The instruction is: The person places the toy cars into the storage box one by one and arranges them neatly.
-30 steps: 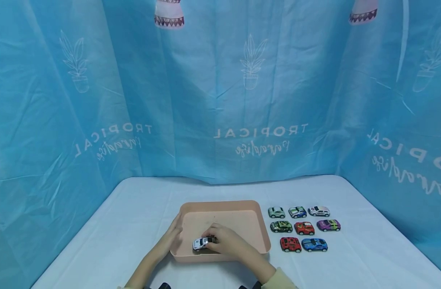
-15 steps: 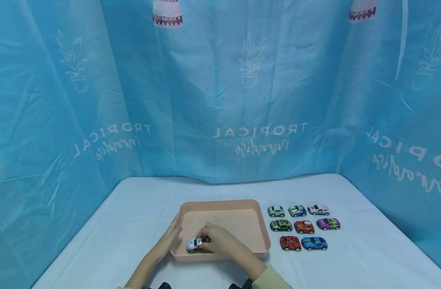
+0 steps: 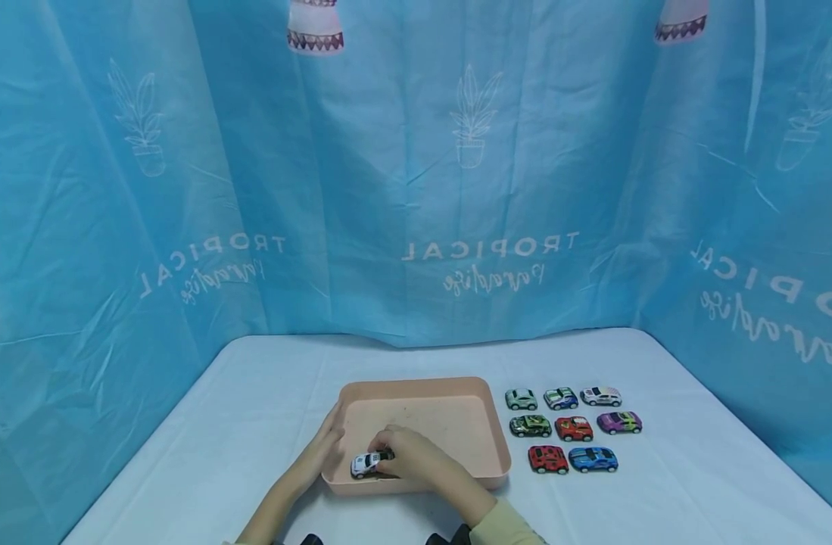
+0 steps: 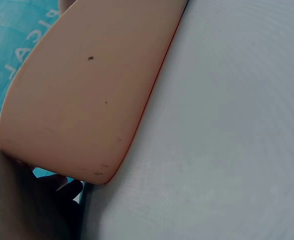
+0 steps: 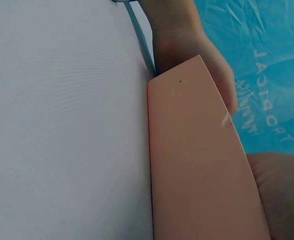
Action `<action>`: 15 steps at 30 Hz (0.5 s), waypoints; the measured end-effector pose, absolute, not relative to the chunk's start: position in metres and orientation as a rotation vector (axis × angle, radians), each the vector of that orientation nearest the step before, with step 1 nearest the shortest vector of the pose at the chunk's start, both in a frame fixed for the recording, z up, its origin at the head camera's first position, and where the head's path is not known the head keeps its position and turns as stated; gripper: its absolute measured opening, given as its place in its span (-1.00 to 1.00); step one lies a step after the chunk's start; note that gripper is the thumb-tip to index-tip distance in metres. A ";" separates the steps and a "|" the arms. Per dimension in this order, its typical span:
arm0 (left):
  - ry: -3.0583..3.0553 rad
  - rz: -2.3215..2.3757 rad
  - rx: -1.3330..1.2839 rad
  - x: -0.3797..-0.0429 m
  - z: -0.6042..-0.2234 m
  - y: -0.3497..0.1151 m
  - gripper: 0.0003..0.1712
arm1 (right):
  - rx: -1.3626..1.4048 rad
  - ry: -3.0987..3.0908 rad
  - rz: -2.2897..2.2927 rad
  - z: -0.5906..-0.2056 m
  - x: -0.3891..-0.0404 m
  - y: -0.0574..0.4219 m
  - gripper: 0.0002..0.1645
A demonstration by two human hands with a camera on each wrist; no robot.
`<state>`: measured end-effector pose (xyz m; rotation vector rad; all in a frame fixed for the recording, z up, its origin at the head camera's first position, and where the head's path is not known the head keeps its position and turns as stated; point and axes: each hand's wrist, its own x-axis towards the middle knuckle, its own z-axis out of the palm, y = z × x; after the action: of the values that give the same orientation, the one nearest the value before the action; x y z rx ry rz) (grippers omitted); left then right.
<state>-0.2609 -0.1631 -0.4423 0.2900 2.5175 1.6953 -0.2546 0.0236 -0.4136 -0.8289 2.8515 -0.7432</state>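
Note:
Inside the peach tray [image 3: 453, 424], at its near left corner, my right hand [image 3: 410, 454] holds a small white toy car [image 3: 364, 464] by its right end. Fingers cover the back of that car. My left hand [image 3: 318, 452] lies along the outside of the tray's left wall, fingers straight and pointing away from me. The left wrist view has the tray's outer wall [image 4: 86, 90] large, with the left hand dark at lower left. From the right wrist, the left hand [image 5: 197, 55] shows past the far end of the tray wall [image 5: 197, 160]; the car is hidden there.
Right of the tray, several toy cars stand in rows on the white tabletop [image 3: 252, 401]. Among them are a red car [image 3: 548, 459] and a blue one [image 3: 593, 459] nearest me, and a purple car [image 3: 619, 422] at the right. A blue curtain [image 3: 416, 189] surrounds the table.
My right hand has moved the white toy car a little left and toward me, into the tray's near left corner. The left hand has stayed at the left wall.

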 end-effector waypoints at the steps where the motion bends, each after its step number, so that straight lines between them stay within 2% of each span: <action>1: 2.517 1.697 0.293 -0.261 -0.443 -0.163 -0.31 | -0.823 2.842 -0.745 -0.413 -0.254 0.024 -0.75; 5: 2.513 1.699 0.297 -0.260 -0.444 -0.164 -0.32 | -0.799 2.814 -0.747 -0.411 -0.253 0.025 -0.67; 15: 2.539 1.667 0.232 -0.262 -0.443 -0.162 -0.30 | -0.822 2.859 -0.699 -0.403 -0.251 0.037 -0.65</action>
<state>-0.2618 -0.1623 -0.4430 0.2321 2.5390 1.6674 -0.2505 0.0371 -0.4032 -0.8215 2.8588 -0.6993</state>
